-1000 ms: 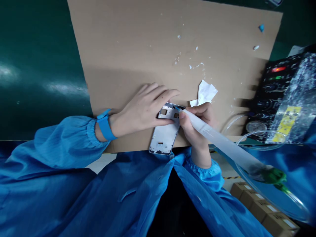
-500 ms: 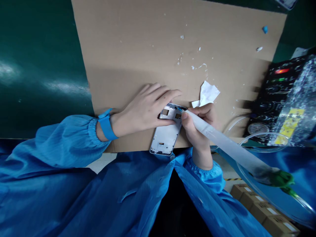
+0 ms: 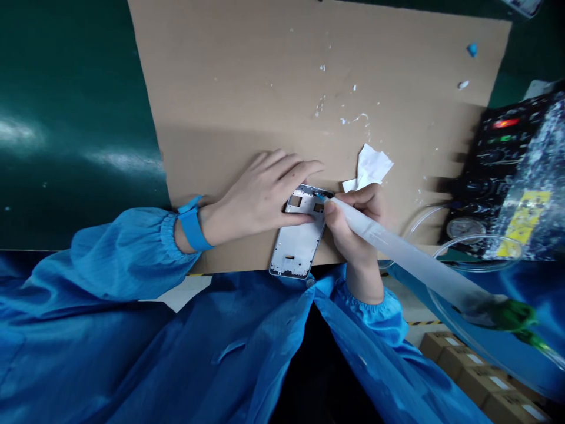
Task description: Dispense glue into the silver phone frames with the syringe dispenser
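A silver phone frame with cut-outs lies tilted at the near edge of the cardboard. My left hand grips its upper left part, thumb across the face and fingers at the far edge. In my right hand is a white glue-dispensing syringe, held like a pen near its tip. The syringe's blue needle is at the frame's upper right corner; whether it touches cannot be made out. A green cap with a clear hose closes the syringe's rear end. Torn white paper lies just beyond my right hand.
The cardboard sheet covers the green table and bears white glue crumbs and a blue bit. At right stands a glue-smeared dispenser box with knobs, a gauge and looping clear tubing. Brown cartons are below right.
The view has shifted slightly. Both hands keep their grip, and the syringe tip stays at nearly the same spot on the phone frame's upper right corner.
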Tool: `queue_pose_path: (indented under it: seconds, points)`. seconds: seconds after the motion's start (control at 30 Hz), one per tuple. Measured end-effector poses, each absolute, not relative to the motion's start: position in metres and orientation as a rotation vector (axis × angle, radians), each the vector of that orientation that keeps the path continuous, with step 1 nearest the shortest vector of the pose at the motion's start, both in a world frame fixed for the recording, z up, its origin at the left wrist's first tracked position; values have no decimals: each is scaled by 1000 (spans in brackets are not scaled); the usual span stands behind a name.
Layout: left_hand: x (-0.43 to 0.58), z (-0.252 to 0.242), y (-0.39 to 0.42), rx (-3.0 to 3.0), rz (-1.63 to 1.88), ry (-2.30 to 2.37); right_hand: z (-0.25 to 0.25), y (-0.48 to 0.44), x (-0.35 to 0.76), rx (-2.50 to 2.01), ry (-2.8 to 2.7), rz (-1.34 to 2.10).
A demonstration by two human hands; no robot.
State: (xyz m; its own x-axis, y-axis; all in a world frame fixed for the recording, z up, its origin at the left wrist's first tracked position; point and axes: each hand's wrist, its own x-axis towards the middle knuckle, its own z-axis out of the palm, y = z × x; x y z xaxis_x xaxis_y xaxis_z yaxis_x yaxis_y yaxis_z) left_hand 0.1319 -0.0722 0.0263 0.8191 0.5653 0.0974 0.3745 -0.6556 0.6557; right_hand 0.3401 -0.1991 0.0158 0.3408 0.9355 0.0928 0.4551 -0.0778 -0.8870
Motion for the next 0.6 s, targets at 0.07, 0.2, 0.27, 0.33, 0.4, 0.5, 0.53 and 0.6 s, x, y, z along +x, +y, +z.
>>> queue_pose_path:
  seconds: [0.07, 0.2, 0.27, 0.33, 0.4, 0.5, 0.53, 0.6]
  points:
    - [132, 26, -72, 2358, 388, 688, 16, -199, 340, -1681, -1255, 669]
    - [132, 27, -72, 2356, 382, 688, 16, -199, 340, -1659, -1242, 663]
    - [132, 28, -72, 2350, 371, 690, 16, -199, 340, -1672, -1236, 670]
    - [132, 28, -72, 2346, 360, 694, 17, -200, 340, -1675, -1233, 680]
    - [132, 29, -72, 2346, 355, 694, 17, -200, 340, -1668, -1235, 680]
    - [132, 28, -72, 2354, 363, 692, 16, -200, 341, -1654, -1243, 661]
    - [132, 28, -72, 2358, 367, 691, 16, -200, 341, -1650, -1245, 657]
    - [132, 27, -73, 2361, 375, 691, 15, -200, 341, -1649, -1250, 659]
